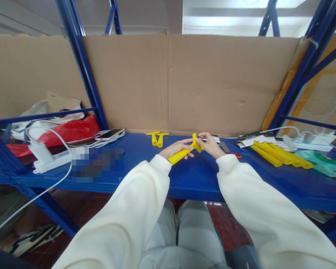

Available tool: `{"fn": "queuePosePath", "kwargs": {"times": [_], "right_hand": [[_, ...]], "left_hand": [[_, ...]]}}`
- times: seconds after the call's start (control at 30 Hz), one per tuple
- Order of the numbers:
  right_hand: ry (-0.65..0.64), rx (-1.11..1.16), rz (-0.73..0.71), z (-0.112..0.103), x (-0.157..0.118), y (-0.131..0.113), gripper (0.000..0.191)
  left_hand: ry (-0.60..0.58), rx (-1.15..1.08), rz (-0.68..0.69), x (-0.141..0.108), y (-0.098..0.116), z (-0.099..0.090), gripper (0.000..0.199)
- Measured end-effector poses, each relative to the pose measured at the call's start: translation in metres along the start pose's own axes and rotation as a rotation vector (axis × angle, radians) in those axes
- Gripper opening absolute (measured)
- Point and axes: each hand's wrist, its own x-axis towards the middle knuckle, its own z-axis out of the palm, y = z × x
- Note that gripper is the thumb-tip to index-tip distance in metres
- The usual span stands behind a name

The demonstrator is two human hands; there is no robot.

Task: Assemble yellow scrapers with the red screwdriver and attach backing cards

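Observation:
A yellow tube (179, 156) with a T-shaped head (196, 143) is held above the blue shelf top. My left hand (176, 148) is closed around the tube just below its head. The fingers of my right hand (210, 144) pinch the head from the right side. Behind and left of my hands, two short yellow T-shaped pieces (157, 138) stand side by side near the cardboard. Several yellow tubes (281, 154) lie in a row at the right, their back ends on papers.
Upright cardboard (212, 86) backs the blue shelf (145, 160). At left are a red bag (70, 131), a power strip (53, 160) and a phone (110, 134). A green packet (322, 163) and white chargers (310, 142) lie at right. A red object (235, 155) is beside my right wrist.

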Motion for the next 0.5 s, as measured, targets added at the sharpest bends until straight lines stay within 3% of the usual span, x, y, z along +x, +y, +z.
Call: {"fn": "queuePosePath", "kwargs": {"times": [0.2,0.5], "right_hand": [[-0.199,0.219,0.172,-0.005,-0.001,-0.006,0.045],[-0.301,0.388,0.264,-0.012,-0.004,-0.012,0.045]], "left_hand": [[-0.016,0.007,0.002,0.0,0.0,0.0,0.07],[-0.05,-0.007,0.012,-0.004,0.002,0.002,0.07]]}}
